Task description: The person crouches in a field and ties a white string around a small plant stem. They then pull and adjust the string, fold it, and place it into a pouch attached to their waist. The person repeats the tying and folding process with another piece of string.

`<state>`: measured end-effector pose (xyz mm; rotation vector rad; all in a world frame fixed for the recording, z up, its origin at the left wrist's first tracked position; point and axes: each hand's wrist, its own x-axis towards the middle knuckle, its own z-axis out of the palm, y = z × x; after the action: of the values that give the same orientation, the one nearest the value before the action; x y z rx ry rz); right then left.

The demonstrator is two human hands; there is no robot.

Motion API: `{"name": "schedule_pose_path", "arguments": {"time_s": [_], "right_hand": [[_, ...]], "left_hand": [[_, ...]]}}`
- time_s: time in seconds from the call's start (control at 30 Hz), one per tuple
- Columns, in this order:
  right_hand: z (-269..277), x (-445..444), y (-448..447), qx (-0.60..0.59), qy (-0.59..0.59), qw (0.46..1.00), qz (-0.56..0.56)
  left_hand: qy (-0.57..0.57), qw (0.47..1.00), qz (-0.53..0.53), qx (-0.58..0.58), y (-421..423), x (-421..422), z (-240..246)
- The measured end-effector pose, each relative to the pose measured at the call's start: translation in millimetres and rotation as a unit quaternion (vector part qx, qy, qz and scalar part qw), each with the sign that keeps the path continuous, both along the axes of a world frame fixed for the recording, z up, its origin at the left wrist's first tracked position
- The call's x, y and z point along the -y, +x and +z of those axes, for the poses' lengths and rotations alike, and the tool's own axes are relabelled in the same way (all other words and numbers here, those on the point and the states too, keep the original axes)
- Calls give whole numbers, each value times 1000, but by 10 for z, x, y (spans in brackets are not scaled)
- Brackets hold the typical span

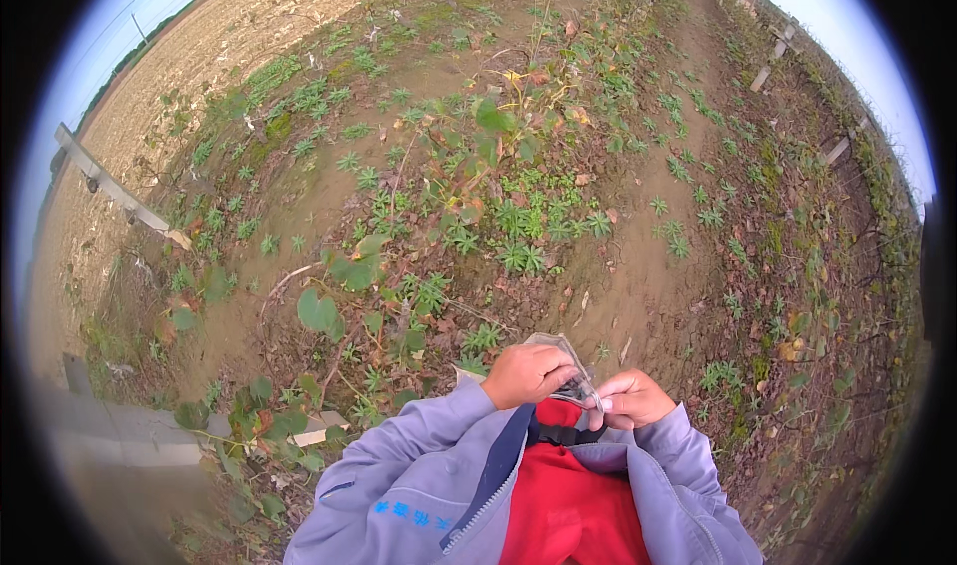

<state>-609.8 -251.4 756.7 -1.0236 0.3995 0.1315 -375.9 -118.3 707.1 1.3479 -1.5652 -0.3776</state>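
In front of my chest, both hands are on a crumpled, greyish bag or sheet (576, 387) of thin material; which of the two it is, I cannot tell. My left hand (527, 374) grips its left side, fingers curled over the upper edge. Its right corner is pinched between the thumb and fingers of my right hand (634, 400). Dark folds show between the hands, and whatever may be inside is hidden. Just below hangs a black strap buckle (557, 435) against my red shirt (572, 505), framed by my unzipped grey jacket (426, 483).
Leafy vines (321, 312) with thin stems stand close on the left. Concrete posts lean at left (112, 183) and right (774, 56). A thin wire (478, 314) crosses near my hands. Low green weeds (519, 257) dot the bare soil path (635, 281).
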Motion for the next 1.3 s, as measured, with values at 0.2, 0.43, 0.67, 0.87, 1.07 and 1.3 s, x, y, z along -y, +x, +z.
{"name": "schedule_pose_path", "arguments": {"time_s": [0.2, 0.43, 0.67, 0.87, 1.07, 1.3], "right_hand": [[-103, -2, 359, 38, -342, 900, -266], [41, 97, 124, -14, -76, 996, 54], [-163, 152, 529, 128, -474, 843, -222], [10, 215, 211, -71, -238, 964, 98], [10, 3, 400, 93, 66, 983, -143], [-71, 31, 782, 119, 2, 935, -334]], "left_hand": [[-43, 996, -38, 72, -133, -22, 5], [-62, 993, 96, -20, -69, -17, -33], [-26, 996, -9, 81, -198, -19, -35], [-51, 995, 86, 27, -85, -57, -40], [-14, 998, 33, 42, -108, -72, -64], [76, 995, 27, 56, -46, -83, -136]]}}
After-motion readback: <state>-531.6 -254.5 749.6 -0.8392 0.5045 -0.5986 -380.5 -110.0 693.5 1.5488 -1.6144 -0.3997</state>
